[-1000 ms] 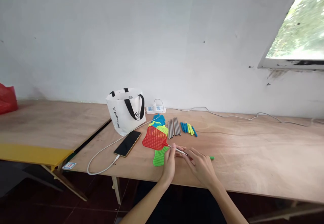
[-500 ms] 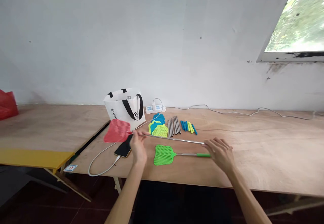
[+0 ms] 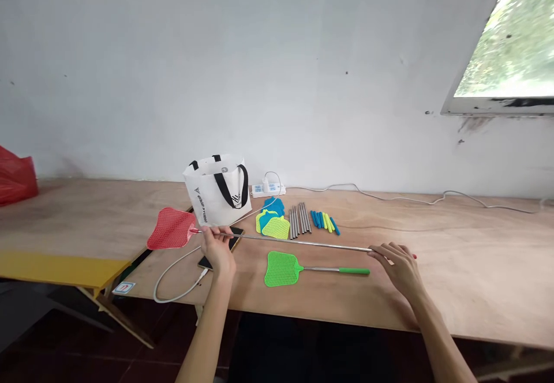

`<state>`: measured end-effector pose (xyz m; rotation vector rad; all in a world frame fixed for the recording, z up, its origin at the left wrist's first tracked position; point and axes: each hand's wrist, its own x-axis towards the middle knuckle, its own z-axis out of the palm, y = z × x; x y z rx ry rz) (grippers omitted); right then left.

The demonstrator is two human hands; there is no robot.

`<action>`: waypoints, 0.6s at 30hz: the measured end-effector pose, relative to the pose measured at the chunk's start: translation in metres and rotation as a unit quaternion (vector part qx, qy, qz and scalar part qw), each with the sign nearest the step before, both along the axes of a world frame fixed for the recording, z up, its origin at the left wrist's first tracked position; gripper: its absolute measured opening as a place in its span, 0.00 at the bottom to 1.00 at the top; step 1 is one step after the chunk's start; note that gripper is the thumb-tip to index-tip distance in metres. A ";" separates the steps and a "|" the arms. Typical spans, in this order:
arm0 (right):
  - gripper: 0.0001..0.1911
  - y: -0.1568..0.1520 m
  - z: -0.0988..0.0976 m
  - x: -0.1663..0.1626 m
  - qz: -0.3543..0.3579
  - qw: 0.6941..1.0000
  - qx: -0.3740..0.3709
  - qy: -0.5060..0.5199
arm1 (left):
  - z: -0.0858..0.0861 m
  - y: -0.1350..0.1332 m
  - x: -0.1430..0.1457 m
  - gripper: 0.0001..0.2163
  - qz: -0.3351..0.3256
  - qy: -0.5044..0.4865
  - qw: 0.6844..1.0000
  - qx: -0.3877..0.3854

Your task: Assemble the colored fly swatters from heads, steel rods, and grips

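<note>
A red fly swatter (image 3: 172,228) with a long thin metal rod stretches across in front of me, held above the wooden table (image 3: 454,267). My left hand (image 3: 217,247) pinches the rod just right of the red mesh head. My right hand (image 3: 398,263) grips the far end, where a bit of red handle shows. Below the rod a green fly swatter (image 3: 283,268) with a short rod and green handle lies flat on the table.
Behind lie a stack of blue and yellow-green swatter heads (image 3: 272,221), a bundle of metal rods (image 3: 299,220) and several blue and green handle grips (image 3: 324,221). A white tote bag (image 3: 216,190), a phone (image 3: 234,233) on a white cable and a power strip (image 3: 267,187) sit left.
The red swatter's rod has been drawn out much longer: my left hand carried the red head leftward off the pile and my right hand moved right along the rod. The green swatter stayed put.
</note>
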<state>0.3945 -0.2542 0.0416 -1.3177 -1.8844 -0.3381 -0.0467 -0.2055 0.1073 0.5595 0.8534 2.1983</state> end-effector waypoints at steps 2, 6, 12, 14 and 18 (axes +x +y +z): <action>0.20 -0.003 0.007 -0.026 0.016 1.000 0.012 -0.018 | -0.004 0.002 0.011 0.22 -0.019 0.018 0.999 -0.021; 0.16 -0.013 0.017 -0.097 0.016 0.999 0.030 -0.042 | -0.020 -0.018 0.072 0.23 -0.125 0.073 0.988 -0.051; 0.19 -0.026 0.013 -0.161 0.036 0.999 0.017 0.024 | -0.041 -0.064 0.155 0.24 -0.342 0.187 0.921 -0.021; 0.19 -0.026 0.011 -0.164 0.041 0.998 0.005 0.043 | -0.040 -0.066 0.154 0.25 -0.370 0.199 0.907 -0.021; 0.18 -0.026 0.010 -0.162 0.071 0.996 -0.041 0.043 | -0.035 -0.060 0.137 0.23 -0.372 0.206 0.904 -0.048</action>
